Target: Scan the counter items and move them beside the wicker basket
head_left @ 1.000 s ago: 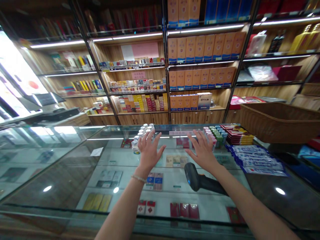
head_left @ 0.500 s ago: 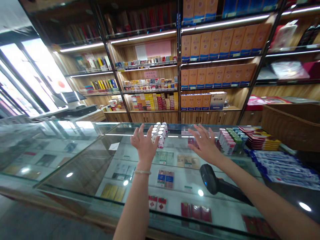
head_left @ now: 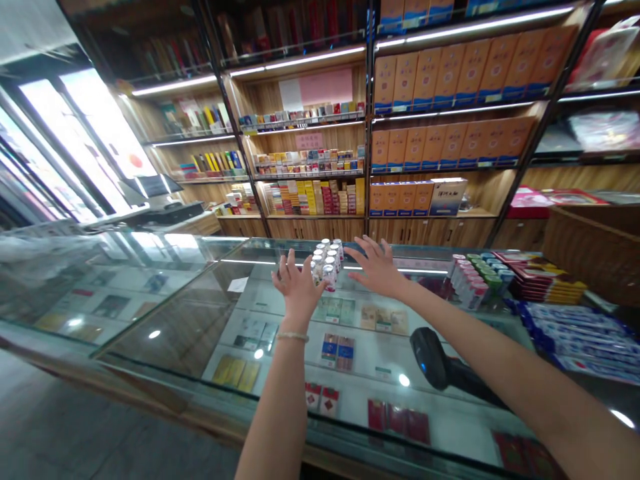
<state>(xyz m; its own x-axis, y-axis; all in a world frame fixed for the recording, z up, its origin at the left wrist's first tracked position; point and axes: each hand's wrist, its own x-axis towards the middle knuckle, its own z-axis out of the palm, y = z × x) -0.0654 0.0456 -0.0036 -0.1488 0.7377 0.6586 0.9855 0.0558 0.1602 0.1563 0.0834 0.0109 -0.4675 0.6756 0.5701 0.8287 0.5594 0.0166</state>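
A block of small white-capped bottles or tubs stands in rows on the glass counter, between my two hands. My left hand is at its left side, fingers spread, with a bracelet at the wrist; it covers part of the nearest row. On the other side my right hand reaches in with fingers apart and holds nothing. Whether either hand touches the bottles I cannot tell. Below my right forearm lies a black barcode scanner on the glass.
Rows of pink, green and blue tubes stand at the right, beside stacked red and yellow packs. Blue-and-white packets lie nearer. A brown basket sits behind them. Cigarette packs show beneath the glass.
My right hand has moved left to the bottles, and the gap between my hands has narrowed. The view has shifted slightly; the scanner lies where it was.
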